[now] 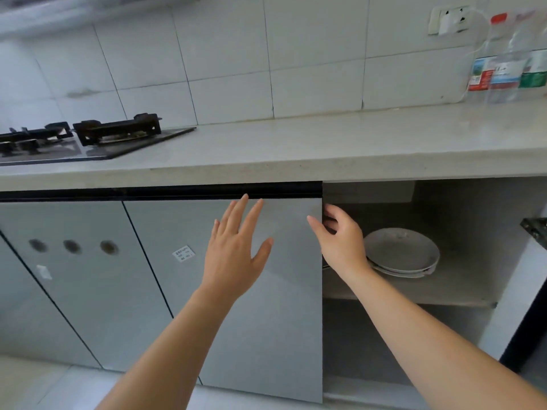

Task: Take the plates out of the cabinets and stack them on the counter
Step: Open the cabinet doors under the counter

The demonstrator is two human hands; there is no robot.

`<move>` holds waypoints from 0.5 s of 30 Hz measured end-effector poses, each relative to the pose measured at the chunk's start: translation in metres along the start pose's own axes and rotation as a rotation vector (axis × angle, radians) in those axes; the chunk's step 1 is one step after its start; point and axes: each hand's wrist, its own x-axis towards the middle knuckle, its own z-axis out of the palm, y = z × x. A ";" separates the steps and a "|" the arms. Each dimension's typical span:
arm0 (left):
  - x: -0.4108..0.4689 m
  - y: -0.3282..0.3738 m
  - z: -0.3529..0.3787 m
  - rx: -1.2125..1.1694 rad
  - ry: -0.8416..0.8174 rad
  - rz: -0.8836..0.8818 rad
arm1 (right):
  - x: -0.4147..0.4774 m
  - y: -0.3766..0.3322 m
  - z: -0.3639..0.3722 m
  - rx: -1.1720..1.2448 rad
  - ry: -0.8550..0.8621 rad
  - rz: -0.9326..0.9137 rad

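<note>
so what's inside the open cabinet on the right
A small stack of white plates sits on its shelf. The right hand, gripping the door edge, covers the stack's left rim, and the door hides anything further left.

This is a home kitchen. A black glass gas hob with dark iron pan supports point(59, 149) is set into a long pale stone counter point(325, 143), backed by a wall of glossy white square tiles point(225, 54). Below run flat grey cabinet doors point(88, 291), and one open cabinet point(473, 208) shelves a small stack of round white plates point(405, 250). Clear plastic bottles with coloured labels point(503, 69) stand beneath a white wall socket point(450, 19).
</note>
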 end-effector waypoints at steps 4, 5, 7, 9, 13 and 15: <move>0.002 -0.005 0.009 0.030 -0.066 -0.057 | 0.001 0.008 0.002 0.012 0.001 -0.008; 0.001 -0.005 0.009 0.040 -0.075 -0.053 | 0.001 0.009 0.001 0.014 0.001 -0.007; -0.001 -0.005 0.007 0.031 -0.063 -0.046 | -0.001 0.009 -0.002 0.019 -0.001 -0.014; -0.003 -0.003 0.004 0.011 -0.027 -0.043 | -0.007 0.007 -0.005 0.021 -0.010 -0.035; -0.006 0.006 -0.002 -0.017 -0.015 -0.044 | -0.020 0.004 -0.010 0.038 -0.034 -0.049; -0.008 0.010 -0.004 -0.023 -0.034 -0.045 | -0.027 0.001 -0.011 0.058 -0.042 -0.044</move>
